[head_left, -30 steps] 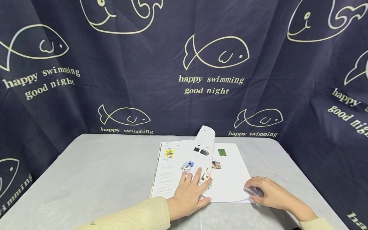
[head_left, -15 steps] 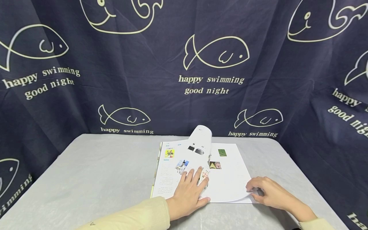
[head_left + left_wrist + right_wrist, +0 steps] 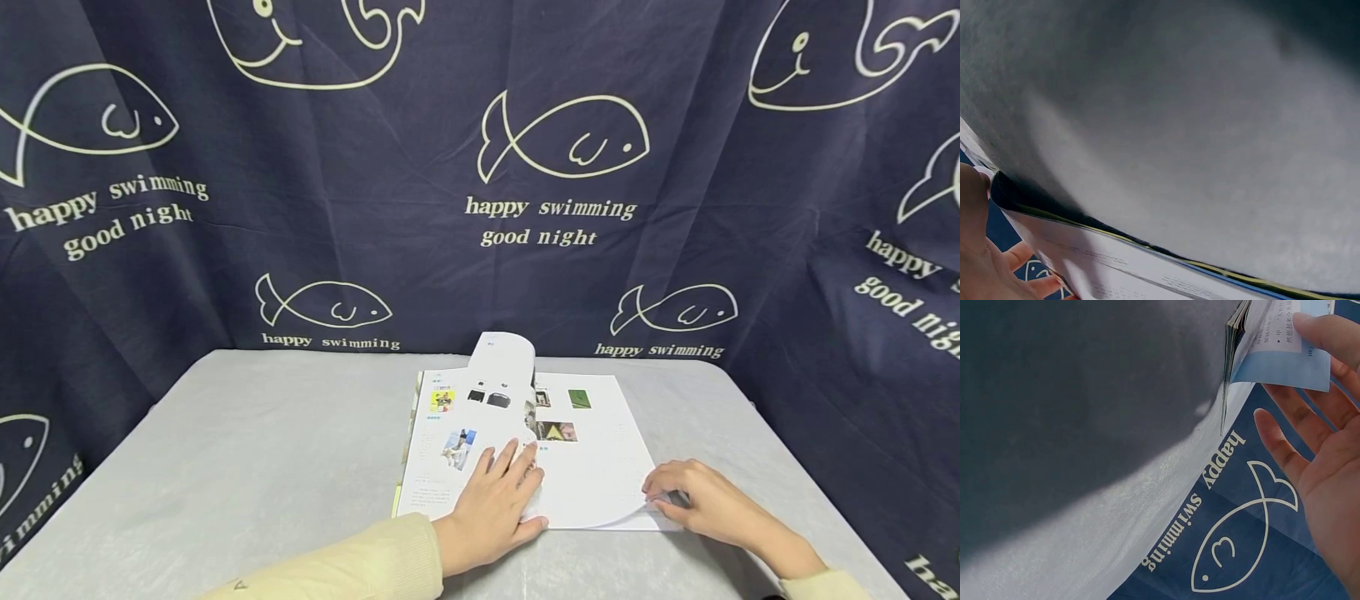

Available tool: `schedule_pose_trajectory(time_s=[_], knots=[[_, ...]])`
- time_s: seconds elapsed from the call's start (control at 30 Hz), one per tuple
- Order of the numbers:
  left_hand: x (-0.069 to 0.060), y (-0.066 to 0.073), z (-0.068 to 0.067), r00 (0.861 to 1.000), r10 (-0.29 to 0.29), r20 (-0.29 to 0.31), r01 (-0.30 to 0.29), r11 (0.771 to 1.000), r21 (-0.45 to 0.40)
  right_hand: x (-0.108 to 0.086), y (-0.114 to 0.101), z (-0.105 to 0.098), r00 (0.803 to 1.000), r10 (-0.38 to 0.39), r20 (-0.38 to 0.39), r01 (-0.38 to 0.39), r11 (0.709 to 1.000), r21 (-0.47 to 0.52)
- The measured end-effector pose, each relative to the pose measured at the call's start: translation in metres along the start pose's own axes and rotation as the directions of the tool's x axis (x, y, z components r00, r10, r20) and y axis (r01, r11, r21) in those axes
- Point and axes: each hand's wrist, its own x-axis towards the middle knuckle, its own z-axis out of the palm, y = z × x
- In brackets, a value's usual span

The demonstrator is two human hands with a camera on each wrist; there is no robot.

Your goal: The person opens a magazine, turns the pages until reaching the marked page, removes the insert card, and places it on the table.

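An open magazine lies near the front of the table, with text and small colour photos on its pages. One turned leaf curls up at its far end and leans over the left page. My left hand rests on the magazine near its middle fold, fingers extended over the lower part of that leaf. At the lower right corner, my right hand pinches a page, whose edge lifts slightly. The right wrist view shows the thumb on the page corner, with fingers behind it.
The magazine lies on a grey cloth-covered table. Behind and at both sides hangs a dark blue curtain printed with pale fish and words. Layered page edges show beneath the left hand in the left wrist view.
The curled leaf has swung leftward and lower, uncovering more photos on the right page. My left hand has barely moved. At the corner, the right fingers have shifted slightly while the page edge lifts.
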Motion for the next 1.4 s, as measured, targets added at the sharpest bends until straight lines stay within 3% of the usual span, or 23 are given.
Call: schedule_pose_trajectory(time_s=[0.37,0.77,1.2,1.4], knots=[[0.000,-0.001,0.001,0.997,-0.026,0.071,0.027,1.000,-0.005,0.002,0.001,-0.001,0.999,0.014,-0.041,-0.014,1.000,-0.002],[0.000,0.001,-0.002,0.998,-0.026,0.060,0.021,0.997,0.077,0.007,0.001,-0.004,0.994,0.012,-0.109,-0.018,0.998,-0.055],[0.003,0.002,-0.005,0.996,-0.028,0.082,0.024,0.999,0.044,0.010,0.002,-0.007,0.985,0.009,-0.172,-0.021,0.998,-0.064],[0.004,0.004,-0.005,0.998,-0.021,0.057,0.018,0.998,0.056,0.011,0.003,-0.008,0.977,0.010,-0.211,-0.023,0.998,-0.059]])
